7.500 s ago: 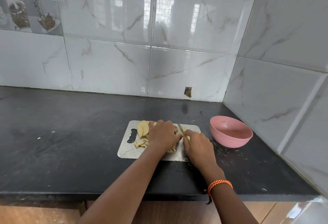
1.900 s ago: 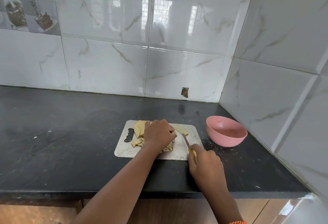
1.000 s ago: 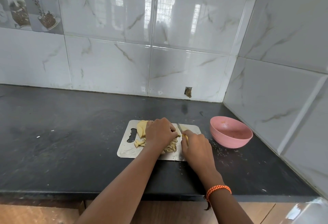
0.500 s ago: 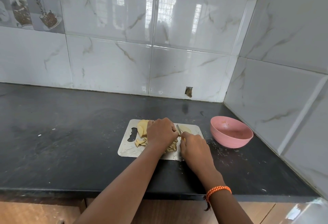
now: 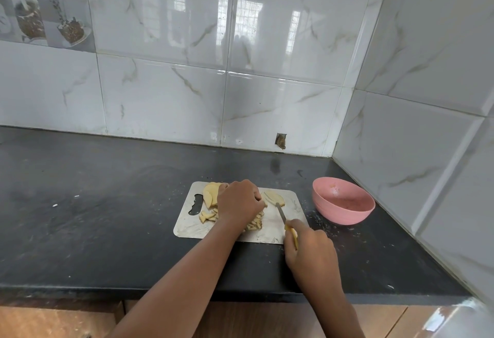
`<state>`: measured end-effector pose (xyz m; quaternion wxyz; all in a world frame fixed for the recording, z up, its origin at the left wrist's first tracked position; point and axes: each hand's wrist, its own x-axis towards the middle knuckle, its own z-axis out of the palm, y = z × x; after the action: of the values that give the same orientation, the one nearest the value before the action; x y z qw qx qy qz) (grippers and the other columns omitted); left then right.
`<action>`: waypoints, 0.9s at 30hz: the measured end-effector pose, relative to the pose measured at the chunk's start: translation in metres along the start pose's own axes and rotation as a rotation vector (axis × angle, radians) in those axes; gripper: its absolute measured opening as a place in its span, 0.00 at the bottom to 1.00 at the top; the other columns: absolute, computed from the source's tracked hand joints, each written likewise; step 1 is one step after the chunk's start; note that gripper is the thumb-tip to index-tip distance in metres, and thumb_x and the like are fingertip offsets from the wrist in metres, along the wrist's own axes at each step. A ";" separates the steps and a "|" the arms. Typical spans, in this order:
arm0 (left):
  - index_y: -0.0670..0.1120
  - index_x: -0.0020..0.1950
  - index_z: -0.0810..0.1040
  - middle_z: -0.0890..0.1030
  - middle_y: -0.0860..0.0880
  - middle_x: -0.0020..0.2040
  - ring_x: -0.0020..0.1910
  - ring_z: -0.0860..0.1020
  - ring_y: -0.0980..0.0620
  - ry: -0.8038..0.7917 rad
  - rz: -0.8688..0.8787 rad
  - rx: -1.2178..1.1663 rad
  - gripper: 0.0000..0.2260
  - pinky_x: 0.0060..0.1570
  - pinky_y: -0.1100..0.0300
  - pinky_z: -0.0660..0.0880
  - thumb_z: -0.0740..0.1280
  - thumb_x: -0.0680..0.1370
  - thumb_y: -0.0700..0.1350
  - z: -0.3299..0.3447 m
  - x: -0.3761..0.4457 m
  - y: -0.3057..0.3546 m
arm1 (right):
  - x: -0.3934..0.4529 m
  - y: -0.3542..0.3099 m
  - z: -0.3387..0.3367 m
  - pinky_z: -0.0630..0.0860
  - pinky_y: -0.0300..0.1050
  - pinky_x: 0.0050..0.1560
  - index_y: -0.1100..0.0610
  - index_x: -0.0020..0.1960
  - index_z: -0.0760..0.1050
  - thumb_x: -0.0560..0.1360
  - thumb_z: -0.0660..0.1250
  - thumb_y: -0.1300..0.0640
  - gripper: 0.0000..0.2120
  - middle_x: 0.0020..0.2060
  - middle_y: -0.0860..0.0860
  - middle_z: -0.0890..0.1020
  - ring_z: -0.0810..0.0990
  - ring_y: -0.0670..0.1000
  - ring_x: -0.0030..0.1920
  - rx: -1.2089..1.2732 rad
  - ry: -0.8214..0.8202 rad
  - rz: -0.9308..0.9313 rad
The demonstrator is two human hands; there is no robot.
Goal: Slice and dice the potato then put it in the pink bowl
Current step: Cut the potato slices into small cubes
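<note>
A steel cutting board [image 5: 270, 233] lies on the black counter and carries pale yellow potato pieces. Round potato slices [image 5: 209, 195] sit at its far left, a few cut slices [image 5: 275, 198] at its far right, and thin strips [image 5: 254, 224] near the middle. My left hand [image 5: 239, 202] has its fingers curled over the potato pile and hides most of it. My right hand [image 5: 310, 254] grips the yellow handle of a small knife [image 5: 281, 213]; the blade points away from me over the board's right part. The pink bowl [image 5: 343, 205] stands to the right of the board.
The black counter [image 5: 93, 217] runs into a corner of white marbled tile walls [image 5: 280, 113]; the right wall stands close behind the bowl. Small potato crumbs dot the counter around the board. The counter's front edge runs just below my forearms, with wooden cabinet fronts beneath.
My right hand has drawn the knife back toward me and to the right, away from my left hand, so the blade is now in plain sight. My left hand stays on the potato pile.
</note>
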<state>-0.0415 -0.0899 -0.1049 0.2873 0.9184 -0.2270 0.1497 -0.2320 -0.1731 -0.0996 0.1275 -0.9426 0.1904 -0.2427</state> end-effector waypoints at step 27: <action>0.55 0.41 0.89 0.87 0.58 0.42 0.46 0.81 0.55 -0.010 -0.002 -0.038 0.06 0.62 0.55 0.67 0.73 0.73 0.54 -0.004 0.001 -0.001 | 0.064 -0.014 0.026 0.77 0.52 0.46 0.49 0.62 0.78 0.84 0.59 0.51 0.12 0.47 0.55 0.84 0.81 0.58 0.47 -0.012 0.013 -0.097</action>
<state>-0.0406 -0.0869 -0.1017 0.3036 0.9139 -0.2302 0.1405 -0.1632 -0.1838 -0.0908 0.1088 -0.9498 0.1469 -0.2537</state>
